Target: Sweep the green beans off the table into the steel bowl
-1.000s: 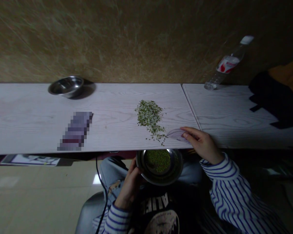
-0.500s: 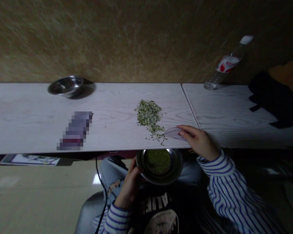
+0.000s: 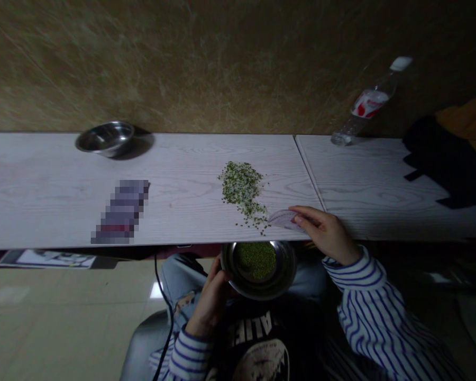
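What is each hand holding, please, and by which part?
Left hand: the metal bowl, by its left side. Right hand: the clear, curved tool, by its right end.

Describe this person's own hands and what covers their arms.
The left hand and right hand wear no gloves. Both arms have long, loose white sleeves with dark blue stripes, ending at the wrists. The stripes circle the wrist at the right cuff.

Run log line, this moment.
left hand: holds steel bowl, green beans inside | right hand: pinches clear protractor by loose beans on table | second bowl: on table
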`<state>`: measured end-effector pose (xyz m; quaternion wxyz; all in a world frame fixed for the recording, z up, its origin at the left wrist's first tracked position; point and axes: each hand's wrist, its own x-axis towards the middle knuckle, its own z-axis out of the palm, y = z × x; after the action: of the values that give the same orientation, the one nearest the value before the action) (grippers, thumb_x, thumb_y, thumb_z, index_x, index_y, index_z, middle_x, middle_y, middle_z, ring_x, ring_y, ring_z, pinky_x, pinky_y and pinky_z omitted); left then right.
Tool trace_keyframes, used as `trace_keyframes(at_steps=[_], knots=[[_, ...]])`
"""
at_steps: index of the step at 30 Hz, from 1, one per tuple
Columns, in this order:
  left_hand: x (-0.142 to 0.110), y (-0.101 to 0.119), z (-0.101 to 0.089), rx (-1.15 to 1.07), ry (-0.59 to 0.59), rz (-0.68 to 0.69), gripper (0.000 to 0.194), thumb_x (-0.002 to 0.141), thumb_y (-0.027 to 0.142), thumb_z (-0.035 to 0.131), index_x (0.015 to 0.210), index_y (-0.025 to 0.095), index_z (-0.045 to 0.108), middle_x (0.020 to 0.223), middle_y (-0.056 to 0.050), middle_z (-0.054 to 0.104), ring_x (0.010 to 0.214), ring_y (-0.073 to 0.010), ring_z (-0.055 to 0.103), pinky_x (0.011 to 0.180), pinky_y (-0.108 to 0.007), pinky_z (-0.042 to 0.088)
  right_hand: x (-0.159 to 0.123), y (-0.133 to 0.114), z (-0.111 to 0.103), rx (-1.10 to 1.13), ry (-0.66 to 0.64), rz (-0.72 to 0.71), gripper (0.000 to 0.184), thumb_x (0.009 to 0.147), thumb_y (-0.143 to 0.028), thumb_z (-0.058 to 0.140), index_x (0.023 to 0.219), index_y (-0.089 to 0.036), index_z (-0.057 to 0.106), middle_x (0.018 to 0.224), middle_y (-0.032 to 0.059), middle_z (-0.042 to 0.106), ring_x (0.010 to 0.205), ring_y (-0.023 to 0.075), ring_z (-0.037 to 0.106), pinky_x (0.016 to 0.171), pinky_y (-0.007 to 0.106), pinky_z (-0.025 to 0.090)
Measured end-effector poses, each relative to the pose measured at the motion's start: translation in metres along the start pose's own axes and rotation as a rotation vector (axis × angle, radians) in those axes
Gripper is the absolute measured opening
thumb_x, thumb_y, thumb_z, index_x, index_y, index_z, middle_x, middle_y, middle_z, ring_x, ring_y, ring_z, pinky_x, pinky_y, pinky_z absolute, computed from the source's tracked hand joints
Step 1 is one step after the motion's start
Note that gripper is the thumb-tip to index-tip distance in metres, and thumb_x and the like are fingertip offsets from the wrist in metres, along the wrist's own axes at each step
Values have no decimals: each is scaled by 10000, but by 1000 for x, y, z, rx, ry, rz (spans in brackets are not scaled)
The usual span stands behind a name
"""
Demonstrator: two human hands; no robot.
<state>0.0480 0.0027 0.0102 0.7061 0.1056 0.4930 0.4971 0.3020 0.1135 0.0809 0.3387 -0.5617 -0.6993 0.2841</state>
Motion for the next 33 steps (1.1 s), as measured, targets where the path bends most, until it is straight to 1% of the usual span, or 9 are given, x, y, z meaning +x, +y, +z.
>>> trace_keyframes(at_steps=[4,8,11,14,17,21,27,30,33], knots=[[1,-1,1,-3,2,2,591,664,177,638,1251,217,581,1032,-47,676,897,-229,608,703,-318,526,-3,-1,1,9,-11,14,284,869,-291,578,1088,-206,737,1052,70,762,938,229,717,854,371,582],[1,-3,-1,3,-3,4,585,675,169,623,1256,220,578,1037,-45,673,890,-218,603,660,-287,517,-7,0,0,3,0,11,283,867,-292,582,1087,-211,739,1067,68,759,981,235,708,904,385,567],[0,-3,-1,2,-14,9,582,676,169,630,1255,220,585,1043,-45,676,902,-218,602,690,-299,526,-9,1,0,0,-4,12,279,872,-290,581,1094,-224,737,1085,61,754,1007,233,700,920,384,560],[-2,-2,0,6,-28,10,566,680,182,644,1242,227,596,1064,-49,679,935,-236,606,719,-325,537,-10,0,2,9,-5,20,281,875,-287,578,1100,-222,734,1092,64,752,994,232,703,892,373,571],[-4,-1,1,11,-15,7,558,680,188,647,1234,234,605,1086,-52,680,950,-246,609,734,-341,540,-8,-2,4,12,-1,27,281,875,-285,577,1098,-218,734,1076,64,756,971,229,708,889,372,572],[-5,0,1,13,7,8,576,673,179,645,1245,229,596,1037,-48,687,910,-242,616,740,-353,540,-4,-5,6,8,3,15,280,871,-279,578,1089,-205,737,1053,70,761,936,223,717,875,365,577],[-3,0,0,0,1,14,547,670,180,659,1212,235,614,1032,-42,680,889,-230,602,721,-342,532,-6,-6,9,-22,-10,-13,285,885,-267,566,1113,-220,730,1076,62,758,949,216,716,849,342,583],[-3,-1,0,5,13,7,551,676,169,639,1222,232,603,983,-27,671,848,-206,590,736,-338,530,-8,-6,9,-22,-15,-23,285,888,-267,566,1118,-220,727,1093,61,754,986,217,709,881,345,573],[-4,-1,0,13,-7,8,554,697,169,624,1247,225,586,1031,-35,671,897,-214,592,755,-334,529,-7,-6,11,-21,-19,-25,286,891,-265,561,1119,-215,726,1110,65,748,1023,221,697,917,355,557]])
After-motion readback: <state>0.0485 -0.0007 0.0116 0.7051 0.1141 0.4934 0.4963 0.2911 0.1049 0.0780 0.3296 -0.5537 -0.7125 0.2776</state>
